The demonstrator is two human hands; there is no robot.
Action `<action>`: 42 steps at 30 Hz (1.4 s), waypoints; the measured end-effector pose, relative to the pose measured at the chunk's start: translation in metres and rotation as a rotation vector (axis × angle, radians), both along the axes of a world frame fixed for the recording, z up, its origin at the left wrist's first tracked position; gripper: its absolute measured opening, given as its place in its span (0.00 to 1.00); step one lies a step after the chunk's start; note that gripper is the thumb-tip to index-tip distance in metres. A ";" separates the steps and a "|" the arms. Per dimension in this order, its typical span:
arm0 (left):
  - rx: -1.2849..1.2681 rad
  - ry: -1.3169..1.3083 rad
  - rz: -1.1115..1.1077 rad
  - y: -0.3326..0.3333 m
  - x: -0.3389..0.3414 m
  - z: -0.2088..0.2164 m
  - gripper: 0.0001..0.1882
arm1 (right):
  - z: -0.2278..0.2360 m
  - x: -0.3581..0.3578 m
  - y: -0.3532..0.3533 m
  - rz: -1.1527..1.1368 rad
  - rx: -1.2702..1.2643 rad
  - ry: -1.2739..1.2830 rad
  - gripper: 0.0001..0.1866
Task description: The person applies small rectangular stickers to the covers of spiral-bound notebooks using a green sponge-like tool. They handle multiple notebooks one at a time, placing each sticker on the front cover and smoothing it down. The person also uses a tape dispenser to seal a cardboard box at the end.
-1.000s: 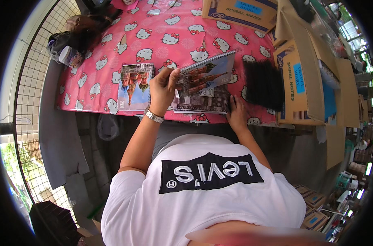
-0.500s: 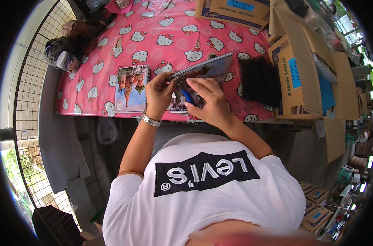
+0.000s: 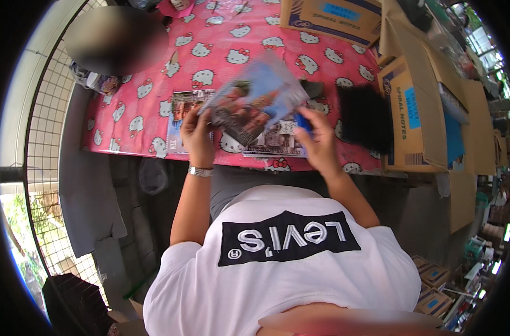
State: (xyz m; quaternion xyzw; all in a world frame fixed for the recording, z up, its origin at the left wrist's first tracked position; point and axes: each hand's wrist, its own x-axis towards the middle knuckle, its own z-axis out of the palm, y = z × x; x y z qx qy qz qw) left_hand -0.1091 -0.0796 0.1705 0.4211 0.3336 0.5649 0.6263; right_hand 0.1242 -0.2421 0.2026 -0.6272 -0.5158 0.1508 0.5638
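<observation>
From where I watch, the biggest thing is the desk [image 3: 126, 120] under a pink cloth with a white cat pattern; brown cardboard boxes [image 3: 414, 112] crowd its right edge and far right corner, and another box [image 3: 330, 17] lies along the far edge. Just left of the right-hand boxes a black stack [image 3: 364, 117], perhaps dark covers, sits on the cloth. Near the front edge, about mid-desk, picture-covered booklets [image 3: 179, 120] lie flat, one partly under the others. Above them is the booklet in hand [image 3: 255, 101], lifted off the cloth and tilted, motion-blurred, its glossy printed cover facing up. My left hand [image 3: 198, 134], with a metal watch at the wrist, is closed on the booklet's lower left corner, thumb on top. My right hand [image 3: 320, 140] is at the lower right side, fingers curled around something blue that I cannot make out; whether it also pinches the booklet's edge I cannot tell. The hands sit apart, one at each side. I judge the booklet light, thin and floppy, with a slick cover likely to slide between fingers and to crease at corners. I would take it by the bound edge or pinch both sides, supporting it from below so it does not sag.
</observation>
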 end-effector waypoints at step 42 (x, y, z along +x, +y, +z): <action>1.318 1.229 -1.024 -0.052 0.062 0.061 0.18 | -0.007 0.092 -0.060 -0.068 -0.233 -0.080 0.20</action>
